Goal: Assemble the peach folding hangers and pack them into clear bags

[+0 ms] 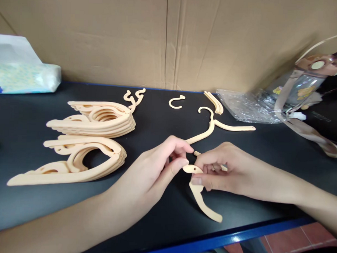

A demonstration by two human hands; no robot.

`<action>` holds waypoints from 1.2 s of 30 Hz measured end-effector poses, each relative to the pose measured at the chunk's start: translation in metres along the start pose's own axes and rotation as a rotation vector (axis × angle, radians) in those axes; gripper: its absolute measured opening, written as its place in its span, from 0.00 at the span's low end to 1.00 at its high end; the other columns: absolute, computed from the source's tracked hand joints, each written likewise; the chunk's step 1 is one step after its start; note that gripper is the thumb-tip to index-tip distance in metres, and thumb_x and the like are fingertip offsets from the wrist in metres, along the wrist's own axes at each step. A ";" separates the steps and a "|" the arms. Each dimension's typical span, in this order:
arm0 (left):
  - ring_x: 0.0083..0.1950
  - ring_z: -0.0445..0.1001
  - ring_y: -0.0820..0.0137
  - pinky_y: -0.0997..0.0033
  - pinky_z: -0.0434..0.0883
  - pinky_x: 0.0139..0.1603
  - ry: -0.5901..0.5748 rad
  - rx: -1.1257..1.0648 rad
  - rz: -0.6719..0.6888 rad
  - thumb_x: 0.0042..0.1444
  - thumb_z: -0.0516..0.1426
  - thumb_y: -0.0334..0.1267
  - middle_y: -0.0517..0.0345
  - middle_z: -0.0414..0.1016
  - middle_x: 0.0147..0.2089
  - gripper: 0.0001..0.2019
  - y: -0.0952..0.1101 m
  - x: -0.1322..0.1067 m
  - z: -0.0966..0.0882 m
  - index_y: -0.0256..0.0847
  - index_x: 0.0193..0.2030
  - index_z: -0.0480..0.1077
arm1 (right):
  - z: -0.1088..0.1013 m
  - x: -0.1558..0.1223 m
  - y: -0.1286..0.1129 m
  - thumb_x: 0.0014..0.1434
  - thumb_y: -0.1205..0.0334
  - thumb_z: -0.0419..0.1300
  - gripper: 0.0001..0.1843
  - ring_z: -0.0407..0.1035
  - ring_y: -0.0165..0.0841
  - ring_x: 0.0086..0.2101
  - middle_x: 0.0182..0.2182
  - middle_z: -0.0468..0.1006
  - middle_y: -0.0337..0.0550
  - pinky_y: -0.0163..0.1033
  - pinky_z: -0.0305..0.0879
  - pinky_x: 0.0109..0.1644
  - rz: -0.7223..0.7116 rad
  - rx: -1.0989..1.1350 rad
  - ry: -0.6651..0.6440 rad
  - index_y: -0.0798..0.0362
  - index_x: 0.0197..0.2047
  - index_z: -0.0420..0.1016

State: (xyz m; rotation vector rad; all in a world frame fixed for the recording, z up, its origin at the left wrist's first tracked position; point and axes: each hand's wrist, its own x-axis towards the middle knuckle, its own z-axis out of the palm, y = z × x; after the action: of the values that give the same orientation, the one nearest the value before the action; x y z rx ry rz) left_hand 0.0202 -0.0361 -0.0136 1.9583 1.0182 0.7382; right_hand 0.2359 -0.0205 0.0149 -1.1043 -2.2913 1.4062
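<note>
My right hand [225, 167] is closed around a small cream plastic folding-hanger piece [205, 208], gripped between thumb and fingers above the table's front part. A curved arm of it hangs down below the thumb, and a short end with a hole points left. At that short end is my left hand [167, 167], its fingers curled and its thumb tip against the plastic. Fingers hide the middle of the piece. Just behind the hands lies a hanger [205, 134] with hook and spread arms, partly covered by my left hand.
Two stacks of folded cream hangers [100, 175] lie at the left. Along the back are loose hooks [134, 99], a single hook [176, 102], loose arms [214, 103] and a clear plastic bag [246, 105]. A tissue pack [26, 75] and a strapped bottle [305, 83] stand at the sides.
</note>
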 end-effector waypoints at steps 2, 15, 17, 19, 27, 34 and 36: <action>0.39 0.73 0.75 0.75 0.68 0.40 0.007 -0.154 -0.083 0.70 0.50 0.42 0.67 0.73 0.37 0.05 0.003 0.000 0.001 0.49 0.47 0.65 | 0.004 0.002 0.001 0.60 0.54 0.65 0.14 0.63 0.23 0.22 0.22 0.73 0.33 0.30 0.55 0.23 0.107 0.250 -0.009 0.54 0.29 0.70; 0.34 0.75 0.74 0.76 0.71 0.36 -0.035 -0.504 -0.287 0.65 0.55 0.41 0.66 0.73 0.31 0.08 0.006 0.008 0.004 0.42 0.36 0.64 | 0.006 0.005 0.006 0.61 0.52 0.63 0.13 0.70 0.25 0.25 0.28 0.81 0.38 0.31 0.63 0.26 0.025 0.203 0.019 0.53 0.34 0.81; 0.31 0.72 0.75 0.77 0.71 0.32 -0.013 -0.500 -0.305 0.66 0.52 0.42 0.66 0.71 0.31 0.08 0.005 0.007 0.004 0.43 0.37 0.63 | 0.000 0.005 0.009 0.63 0.52 0.62 0.15 0.66 0.25 0.22 0.23 0.78 0.37 0.32 0.60 0.26 -0.071 -0.047 0.142 0.53 0.31 0.80; 0.26 0.70 0.76 0.77 0.69 0.28 -0.015 -0.422 -0.312 0.67 0.50 0.44 0.67 0.71 0.30 0.09 0.004 0.006 0.003 0.44 0.37 0.62 | -0.010 0.008 0.016 0.64 0.53 0.61 0.15 0.67 0.27 0.24 0.23 0.77 0.38 0.35 0.60 0.29 -0.163 -0.329 0.307 0.53 0.31 0.80; 0.22 0.67 0.71 0.73 0.55 0.23 0.000 0.319 -0.258 0.67 0.47 0.51 0.71 0.66 0.21 0.12 0.007 0.001 -0.002 0.48 0.41 0.61 | -0.041 0.022 0.046 0.66 0.57 0.58 0.10 0.70 0.37 0.45 0.45 0.76 0.47 0.44 0.64 0.51 -0.308 -0.673 0.231 0.51 0.44 0.78; 0.24 0.67 0.69 0.70 0.52 0.25 -0.014 0.573 -0.156 0.69 0.44 0.46 0.64 0.67 0.25 0.17 0.005 0.002 -0.001 0.44 0.29 0.57 | -0.036 0.020 0.033 0.67 0.55 0.59 0.11 0.69 0.32 0.36 0.33 0.79 0.40 0.41 0.60 0.46 -0.368 -0.522 0.133 0.53 0.41 0.77; 0.23 0.66 0.68 0.70 0.51 0.26 -0.020 0.592 -0.143 0.69 0.44 0.48 0.63 0.66 0.24 0.19 0.004 0.001 -0.001 0.44 0.27 0.57 | -0.035 0.020 0.031 0.67 0.55 0.59 0.11 0.69 0.32 0.35 0.33 0.79 0.39 0.39 0.61 0.44 -0.385 -0.472 0.115 0.53 0.41 0.77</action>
State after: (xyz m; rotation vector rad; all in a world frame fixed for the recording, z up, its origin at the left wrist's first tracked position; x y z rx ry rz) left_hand 0.0218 -0.0363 -0.0091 2.3414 1.4678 0.3550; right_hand 0.2560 0.0241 0.0032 -0.7593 -2.6354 0.6633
